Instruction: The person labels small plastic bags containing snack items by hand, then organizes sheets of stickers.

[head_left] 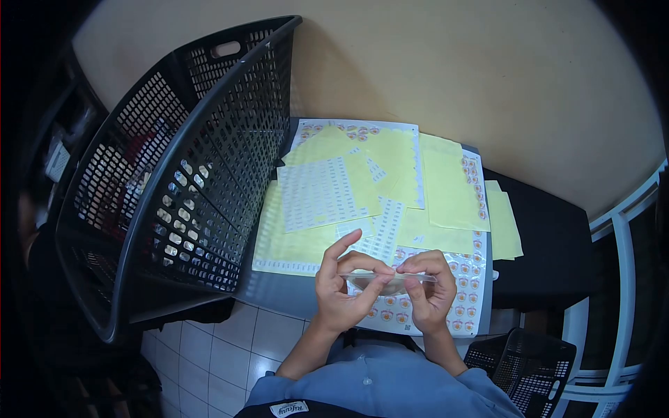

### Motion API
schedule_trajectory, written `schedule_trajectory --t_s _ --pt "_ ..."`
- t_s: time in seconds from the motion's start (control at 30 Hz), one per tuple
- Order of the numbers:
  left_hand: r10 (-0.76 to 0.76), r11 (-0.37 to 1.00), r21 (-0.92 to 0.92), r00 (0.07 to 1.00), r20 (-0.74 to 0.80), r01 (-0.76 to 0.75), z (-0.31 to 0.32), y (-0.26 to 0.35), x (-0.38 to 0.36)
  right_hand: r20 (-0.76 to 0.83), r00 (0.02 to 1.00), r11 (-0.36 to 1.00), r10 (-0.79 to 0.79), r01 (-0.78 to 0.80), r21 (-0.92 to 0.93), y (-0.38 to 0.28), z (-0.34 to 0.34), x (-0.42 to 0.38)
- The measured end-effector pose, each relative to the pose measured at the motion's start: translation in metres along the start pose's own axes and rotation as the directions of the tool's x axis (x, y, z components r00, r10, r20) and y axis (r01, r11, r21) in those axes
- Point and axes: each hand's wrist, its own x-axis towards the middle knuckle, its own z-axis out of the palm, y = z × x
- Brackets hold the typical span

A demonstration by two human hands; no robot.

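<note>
My left hand (343, 291) and my right hand (433, 298) pinch the top edge of a small clear plastic pouch (395, 286) between thumbs and fingers. The pouch hangs between them, seen nearly edge-on, so what is in it cannot be made out. The left index finger points up, away from the pouch. Under the hands lies a white sheet of round orange-and-pink stickers (463, 295). Farther back, a sheet of small printed labels (317, 193) and a narrower label strip (387, 226) rest on yellow backing paper (446, 182).
A large black perforated basket (226, 164) lies tilted at the left of the grey table (268, 284), with items partly visible through its holes. A smaller black basket (533, 359) sits on the floor at lower right. A black-covered surface (547, 216) adjoins the table, against the wall.
</note>
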Motion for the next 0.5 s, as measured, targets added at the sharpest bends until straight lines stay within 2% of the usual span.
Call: schedule_trajectory --t_s 0.17,0.27,0.37,0.43,0.5 --pt "-0.009 1.0 0.0 1.0 0.026 0.009 -0.006 -0.003 -0.003 -0.044 0.998 0.999 0.033 -0.033 0.006 0.005 0.002 -0.007" --pt "-0.026 0.997 -0.072 1.0 0.003 0.026 -0.009 -0.005 -0.004 -0.064 0.996 0.997 0.068 -0.065 0.036 0.007 -0.001 -0.007" --pt "-0.066 0.995 -0.081 0.997 -0.051 0.062 -0.015 -0.009 -0.008 -0.035 0.999 0.998 0.017 -0.019 -0.052 0.009 -0.005 -0.004" --pt "0.001 0.998 -0.069 0.999 -0.042 -0.004 -0.016 -0.009 -0.009 -0.01 1.0 0.999 0.021 -0.022 -0.027 0.008 -0.006 -0.004" --pt "-0.003 0.997 -0.083 1.0 -0.02 0.001 -0.019 -0.01 -0.013 -0.023 0.999 0.999 0.029 -0.03 -0.023 0.004 -0.004 -0.005"
